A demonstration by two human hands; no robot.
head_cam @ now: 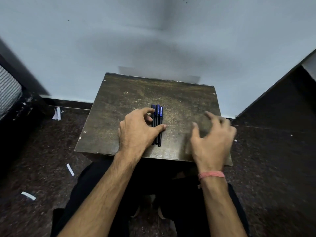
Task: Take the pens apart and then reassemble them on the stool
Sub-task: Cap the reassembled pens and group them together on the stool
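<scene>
head view: a dark, worn wooden stool (130,100) stands against a pale wall (102,40), seen from above. three pens (157,124), black with blue caps, lie side by side and touching near the middle of the stool top, all still in one piece, caps pointing away from the person. the left hand (136,130) rests over the pens' left side: its thumb (159,128) lies across the barrels and a curled finger (147,111) comes down by the caps, so the hand is closing round the leftmost pens, though whether it truly pinches them i cannot tell. the right hand (212,137) hovers over the right part of the stool, well apart from the pens, fingers spread and loosely bent, holding nothing; it is blurred. a pink band (211,175) circles its wrist. paper scraps (70,169) lie on the dark speckled floor (34,159) to the left.
</scene>
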